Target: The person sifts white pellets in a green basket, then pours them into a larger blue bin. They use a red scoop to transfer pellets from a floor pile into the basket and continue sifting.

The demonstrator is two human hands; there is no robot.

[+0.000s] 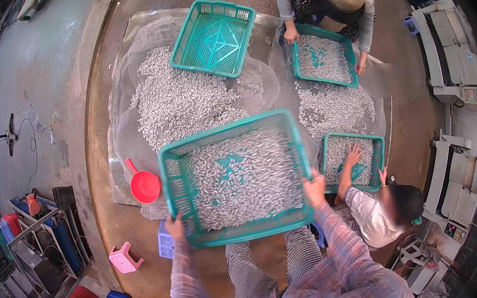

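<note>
Green basket, rectangular, held up in front of the person's striped trousers. Left hand gripped on its left side near the close corner; right hand gripped on the right side, a little farther up. Hands well apart, basket between them.

Load: a broad layer of small silvery-white pieces, stubby and rounded, green floor showing through in patches. Probably weighty as a whole, each piece light; likely to slide and heap if tilted. Walls look like stiff moulded plastic, slotted, perhaps flexing under load. Best hold: both short sides, under the rim, kept level. Whether pieces are hard or brittle, cannot tell.

Beyond: loose pile of like pieces on filmy, rumpled netting. Second basket at its far edge, lattice floor showing. Red scoop, smooth, round-bowled, left of the held basket. Pink stool nearer, on wet-looking brown floor.
</note>
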